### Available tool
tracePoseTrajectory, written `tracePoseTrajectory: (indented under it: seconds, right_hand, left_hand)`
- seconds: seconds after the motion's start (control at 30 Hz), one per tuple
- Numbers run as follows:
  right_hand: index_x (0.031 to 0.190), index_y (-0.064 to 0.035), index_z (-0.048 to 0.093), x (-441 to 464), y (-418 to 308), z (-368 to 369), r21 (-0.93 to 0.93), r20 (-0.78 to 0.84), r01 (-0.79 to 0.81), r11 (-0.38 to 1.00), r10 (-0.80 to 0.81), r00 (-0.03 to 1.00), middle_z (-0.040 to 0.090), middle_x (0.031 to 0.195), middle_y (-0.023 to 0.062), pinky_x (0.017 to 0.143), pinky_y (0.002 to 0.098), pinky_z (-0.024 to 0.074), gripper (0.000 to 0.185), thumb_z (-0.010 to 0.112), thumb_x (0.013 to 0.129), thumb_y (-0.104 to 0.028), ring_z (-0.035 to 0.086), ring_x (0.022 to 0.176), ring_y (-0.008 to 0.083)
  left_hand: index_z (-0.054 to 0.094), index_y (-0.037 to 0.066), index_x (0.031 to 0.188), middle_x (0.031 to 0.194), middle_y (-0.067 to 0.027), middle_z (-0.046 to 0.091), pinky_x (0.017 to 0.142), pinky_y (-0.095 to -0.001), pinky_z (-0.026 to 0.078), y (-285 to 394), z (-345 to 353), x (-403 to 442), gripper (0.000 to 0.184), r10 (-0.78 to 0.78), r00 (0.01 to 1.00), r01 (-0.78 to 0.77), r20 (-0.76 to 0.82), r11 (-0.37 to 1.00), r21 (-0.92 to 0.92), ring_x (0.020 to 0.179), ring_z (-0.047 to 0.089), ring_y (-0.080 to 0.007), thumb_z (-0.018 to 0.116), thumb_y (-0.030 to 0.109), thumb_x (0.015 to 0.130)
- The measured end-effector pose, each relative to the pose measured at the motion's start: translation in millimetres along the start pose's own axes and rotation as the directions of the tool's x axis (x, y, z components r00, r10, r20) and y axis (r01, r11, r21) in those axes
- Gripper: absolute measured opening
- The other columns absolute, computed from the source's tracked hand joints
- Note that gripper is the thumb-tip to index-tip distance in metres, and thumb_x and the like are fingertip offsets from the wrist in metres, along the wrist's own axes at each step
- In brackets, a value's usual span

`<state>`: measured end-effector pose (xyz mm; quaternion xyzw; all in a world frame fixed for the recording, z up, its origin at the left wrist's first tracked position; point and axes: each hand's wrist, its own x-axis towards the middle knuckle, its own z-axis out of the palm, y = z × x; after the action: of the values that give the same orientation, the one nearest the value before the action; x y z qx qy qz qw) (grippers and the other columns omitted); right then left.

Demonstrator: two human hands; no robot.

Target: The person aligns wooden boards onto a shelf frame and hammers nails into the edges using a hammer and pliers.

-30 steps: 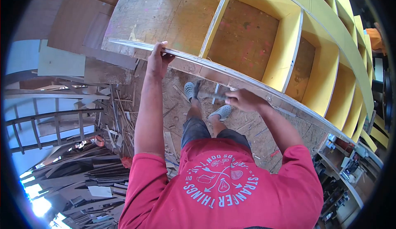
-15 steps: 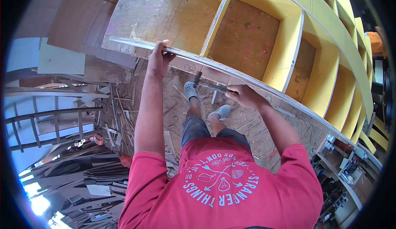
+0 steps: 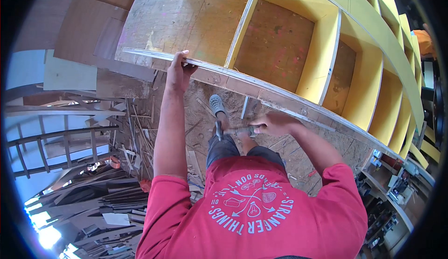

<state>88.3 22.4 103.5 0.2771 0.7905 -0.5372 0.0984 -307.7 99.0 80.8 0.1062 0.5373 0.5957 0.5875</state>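
My left hand (image 3: pixel 178 72) grips the near edge strip (image 3: pixel 151 53) of a large yellow wooden frame (image 3: pixel 322 53), thumb on top and fingers underneath. To the right, my right hand (image 3: pixel 275 124) is closed around the handle of a hammer (image 3: pixel 218 131). The hammer's head points left, over my legs and below the frame's edge, apart from the wood. Upright dividers split the frame into several compartments, which lie on a stained plywood surface (image 3: pixel 186 16).
Wood scraps (image 3: pixel 107 193) are piled at the lower left, beside a slatted wooden frame (image 3: pixel 65 140). Brown sheets (image 3: pixel 79 30) lie at the upper left. Shelves with tools (image 3: pixel 387 184) stand at the right. Offcuts litter the dirt floor (image 3: pixel 191 114). Something orange (image 3: pixel 423 43) shows at the far right.
The hammer first rose toward the underside of the frame's near edge, then dropped back toward my legs as my right hand lowered. My left hand keeps its grip on the edge.
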Motion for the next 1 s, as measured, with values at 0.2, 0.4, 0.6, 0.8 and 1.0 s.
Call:
tracePoseTrajectory:
  seconds: [0.2,0.4,0.6,0.8,1.0]
  right_hand:
    - [0.132,-0.0071,0.068,8.9,-1.7,-8.2,0.139,-0.089,-0.104,0.985,0.117,0.989,0.074,0.114,0.0228,0.087,0.0502,0.0536,0.040,0.063,0.104,-0.035,0.072,0.103,0.0411]
    - [0.136,-0.0115,0.069,12.2,15.2,-11.9,0.144,-0.318,-0.169,0.975,0.207,0.925,0.073,0.120,0.0225,0.092,0.0472,0.0553,0.041,0.063,0.104,-0.035,0.071,0.107,0.0423]
    - [0.140,-0.0104,0.066,1.1,12.4,5.4,0.116,-0.116,-0.153,0.981,0.167,0.979,0.073,0.118,0.0238,0.098,0.0483,0.0533,0.048,0.060,0.104,-0.041,0.070,0.109,0.0438]
    - [0.146,-0.0215,0.064,-10.9,-9.5,-16.8,0.328,-0.033,-0.374,0.868,0.406,0.913,0.073,0.124,0.0207,0.102,0.0444,0.0524,0.049,0.061,0.103,-0.045,0.071,0.113,0.0401]
    - [0.146,-0.0254,0.063,8.6,-7.5,-4.1,0.160,-0.142,-0.392,0.906,0.414,0.899,0.073,0.127,0.0160,0.097,0.0450,0.0530,0.049,0.068,0.101,-0.042,0.070,0.111,0.0347]
  left_hand:
    - [0.060,0.013,0.092,0.094,-0.0028,0.061,0.083,-0.0403,0.060,11.8,22.2,-17.9,0.021,-0.004,1.000,0.004,0.005,1.000,-0.017,0.089,0.067,-0.0191,0.077,0.025,0.091]
    - [0.060,0.011,0.096,0.094,-0.0034,0.061,0.085,-0.0410,0.061,10.0,17.3,-14.3,0.022,-0.010,1.000,0.010,0.012,1.000,-0.018,0.091,0.068,-0.0201,0.076,0.025,0.091]
    - [0.060,0.010,0.096,0.095,-0.0031,0.060,0.087,-0.0401,0.059,11.9,18.7,-19.4,0.022,-0.002,1.000,0.002,0.005,1.000,0.002,0.090,0.066,-0.0193,0.075,0.026,0.092]
    - [0.061,0.003,0.108,0.102,-0.0055,0.061,0.093,-0.0392,0.054,14.1,16.6,-22.8,0.021,-0.047,0.999,0.047,-0.013,0.998,-0.037,0.099,0.064,-0.0187,0.069,0.015,0.092]
    - [0.054,0.001,0.131,0.121,-0.0088,0.061,0.101,-0.0398,0.052,12.2,8.8,-23.6,0.042,-0.096,0.995,0.094,-0.032,0.994,-0.052,0.114,0.063,-0.0205,0.068,0.009,0.091]
